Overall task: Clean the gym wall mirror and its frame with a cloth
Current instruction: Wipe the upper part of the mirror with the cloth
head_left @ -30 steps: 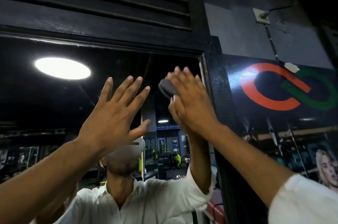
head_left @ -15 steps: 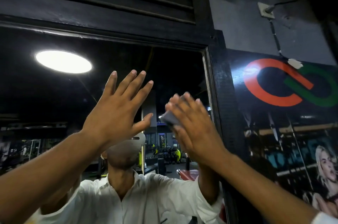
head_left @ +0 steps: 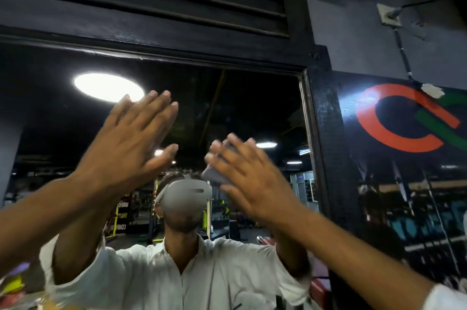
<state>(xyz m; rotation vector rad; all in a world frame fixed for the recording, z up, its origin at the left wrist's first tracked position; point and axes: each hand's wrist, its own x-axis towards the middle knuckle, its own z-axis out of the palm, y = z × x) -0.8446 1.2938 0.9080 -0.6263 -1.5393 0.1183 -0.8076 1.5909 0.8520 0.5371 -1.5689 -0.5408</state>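
**Mirror (head_left: 240, 102): cloth sweeps down from the top corner**

Left hand (head_left: 131, 140) stays flat against the glass, fingers straight, holding nothing. To its right, the right hand (head_left: 250, 180) presses the cloth (head_left: 214, 175) to the glass under straight fingers. It has slid down and leftward, so that corner looks wiped. The frame (head_left: 326, 132), well right of the cloth, probably still needs doing.

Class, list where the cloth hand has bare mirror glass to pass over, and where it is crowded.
Free: mirror between right hand and frame; glass above both hands, under the frame's top. Crowded: the narrow gap between left hand and cloth.
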